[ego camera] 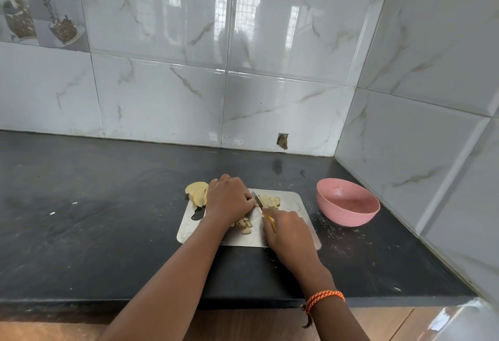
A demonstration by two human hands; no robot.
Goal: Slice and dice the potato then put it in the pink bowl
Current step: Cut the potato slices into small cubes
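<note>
Potato (270,201) lies pale, diced; left hand (229,200) pins slices, right hand (286,228) grips knife (258,200).

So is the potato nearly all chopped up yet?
About halfway. Diced pieces already sit on the cutting board. The right hand holds the knife while the left hand steadies more potato. Uncut slices wait, and the pink bowl holds no potato yet.

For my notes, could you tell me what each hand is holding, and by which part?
The right hand grips the knife by its yellow handle. The left hand presses on potato pieces, mostly hidden beneath it.
</note>
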